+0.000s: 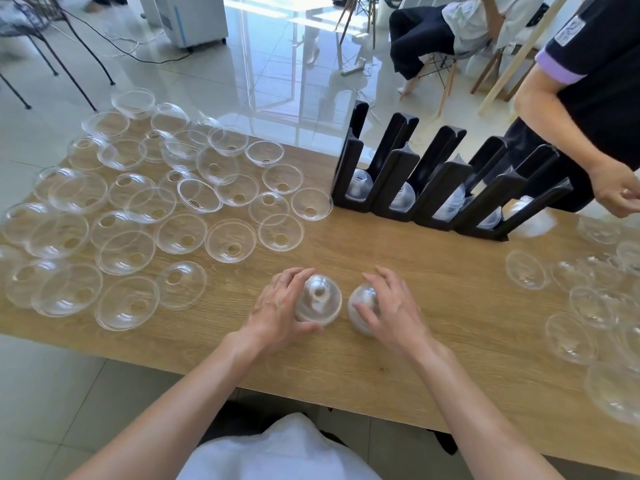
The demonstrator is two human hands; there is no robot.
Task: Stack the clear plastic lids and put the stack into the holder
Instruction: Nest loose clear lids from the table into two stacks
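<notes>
While no writing reads clearly, left hand (277, 306) and right hand (388, 306) fingers each curl around 1 domed lid.

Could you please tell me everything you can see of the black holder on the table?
The black holder looks like matte plastic or foam: a row of channel-shaped slots standing at the far side of the wooden table, their tall walls rising and leaning away from the viewer. Nested clear lids lie in the slots, domes pointing towards the viewer. No hand touches it.

dozens of clear lids (187, 233), one black holder (446, 188), two hands (277, 306).
</notes>
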